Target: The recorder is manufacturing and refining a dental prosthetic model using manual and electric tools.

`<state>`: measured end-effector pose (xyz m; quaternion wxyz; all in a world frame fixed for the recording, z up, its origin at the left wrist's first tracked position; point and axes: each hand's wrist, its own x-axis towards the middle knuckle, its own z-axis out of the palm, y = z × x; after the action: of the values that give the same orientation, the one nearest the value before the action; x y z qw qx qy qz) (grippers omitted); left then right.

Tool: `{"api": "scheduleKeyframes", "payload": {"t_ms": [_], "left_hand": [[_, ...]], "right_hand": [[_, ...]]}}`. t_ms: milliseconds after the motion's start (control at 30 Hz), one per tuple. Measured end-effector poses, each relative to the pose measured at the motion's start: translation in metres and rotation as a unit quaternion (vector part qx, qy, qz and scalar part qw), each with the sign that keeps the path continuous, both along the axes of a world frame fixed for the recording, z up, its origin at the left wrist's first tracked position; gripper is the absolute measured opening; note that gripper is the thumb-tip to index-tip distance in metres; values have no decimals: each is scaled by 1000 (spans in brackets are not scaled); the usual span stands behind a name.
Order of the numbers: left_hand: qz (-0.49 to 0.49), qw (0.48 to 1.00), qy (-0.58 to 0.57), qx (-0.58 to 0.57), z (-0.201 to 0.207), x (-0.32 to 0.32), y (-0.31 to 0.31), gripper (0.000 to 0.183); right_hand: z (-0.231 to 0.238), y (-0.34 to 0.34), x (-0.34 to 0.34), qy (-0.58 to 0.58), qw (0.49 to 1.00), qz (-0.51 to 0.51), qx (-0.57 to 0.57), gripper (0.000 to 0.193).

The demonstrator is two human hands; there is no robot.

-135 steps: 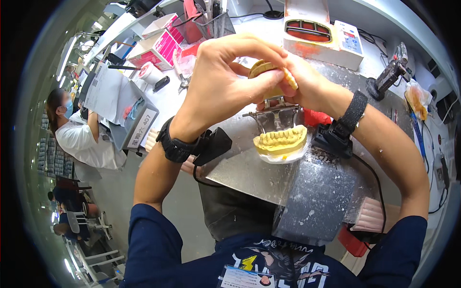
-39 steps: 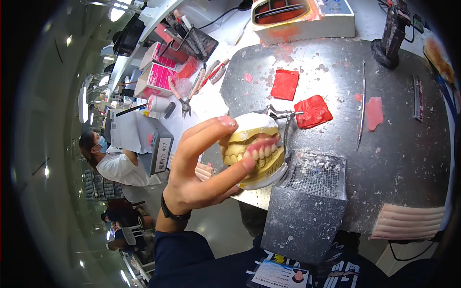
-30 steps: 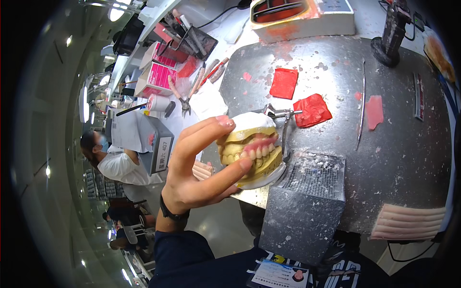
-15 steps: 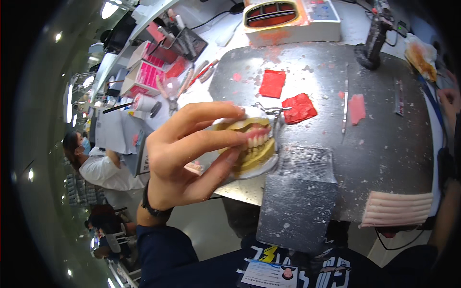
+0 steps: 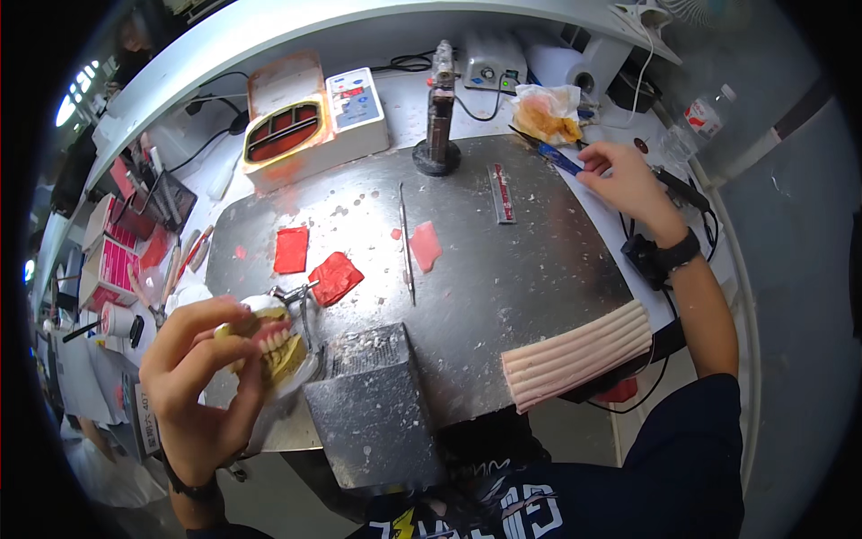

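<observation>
On the left, a dental model [image 5: 292, 361] of yellowish stone on white plaster bears a row of cream teeth set in pink gum. It sits in a metal articulator [image 5: 303, 310]. My left hand [image 5: 202, 373] grips its side, thumb and fingers curled around it; the palm hides part of the model. At the far right my right hand [image 5: 624, 184] reaches over the bench edge. Its fingers are bent in at the near end of a slim blue-handled tool [image 5: 558, 158] with a dark tip; the contact is small in view.
Red wax pieces [image 5: 337, 278], a pink wax scrap [image 5: 425, 246] and a metal carver [image 5: 406, 242] lie on the metal board [image 5: 476, 296]. A debris-covered dark block [image 5: 373, 413] stands in front, a ridged pink strip [image 5: 579, 355] to its right. Behind are a wax heater [image 5: 359, 112] and an upright dark stand [image 5: 438, 135].
My view has swung to the right. My right hand, at the rim before, now shows fully beside the blue-handled tool. My left hand still holds the dental model.
</observation>
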<state>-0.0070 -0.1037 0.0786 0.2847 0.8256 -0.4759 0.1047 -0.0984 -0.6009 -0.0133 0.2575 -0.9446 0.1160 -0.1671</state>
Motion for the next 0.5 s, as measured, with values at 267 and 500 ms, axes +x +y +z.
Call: {"api": "scheduleKeyframes", "payload": {"t_ms": [267,500], "left_hand": [[-111,930,342,-80,-33,50,34,112],[-270,786,556,-20,-56,87,37,106]], "right_hand": [[26,12,4,-90,987,28,-132,24],[118,172,63,-142,950,166,-224,26]]}}
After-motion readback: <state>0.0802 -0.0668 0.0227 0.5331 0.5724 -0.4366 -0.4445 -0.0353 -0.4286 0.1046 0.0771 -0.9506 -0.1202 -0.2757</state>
